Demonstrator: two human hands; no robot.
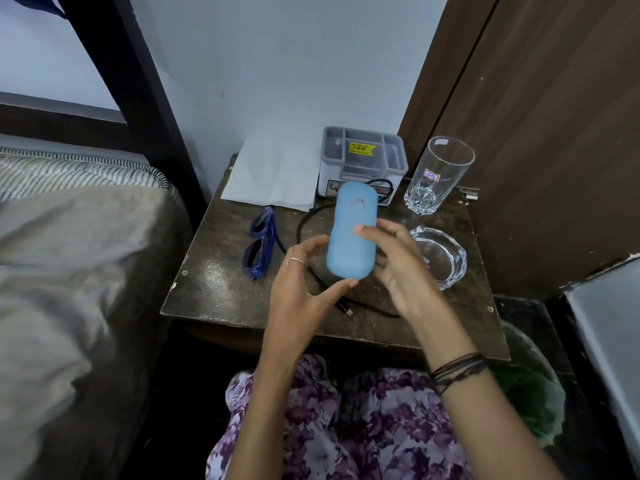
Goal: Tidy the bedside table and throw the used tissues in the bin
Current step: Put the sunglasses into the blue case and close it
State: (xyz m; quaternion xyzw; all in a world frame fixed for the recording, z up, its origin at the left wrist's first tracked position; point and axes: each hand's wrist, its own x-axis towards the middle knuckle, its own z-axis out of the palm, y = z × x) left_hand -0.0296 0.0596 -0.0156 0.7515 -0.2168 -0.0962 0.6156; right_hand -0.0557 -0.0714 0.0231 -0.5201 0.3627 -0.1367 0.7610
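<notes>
Light-blue matte oblong case [351,233], rounded ends, soft-looking finish, is held above the middle of the dark scuffed wooden surface [207,289]. Left hand [304,271] cups its lower left edge, thumb under the bottom end, fingers curled round it; thin ring on one finger. Right hand [401,258] grips the right side, fingertips on the case's front.

White flat paper tissues [273,174] lie at the back left corner of the surface, against the wall. Dark-blue glossy plastic glasses [259,244] lie left of the case. Black cable [363,306] loops under the hands, plug end near the front. Grey plastic compartment organiser [363,157] with yellow price sticker sits at the back. Clear cut-base glass tumbler [440,174] stands upright back right; clear faceted glass ashtray [440,254] in front of it. Green-lined bin [530,389] is below the surface's right front corner. Grey bed [69,271] left.
</notes>
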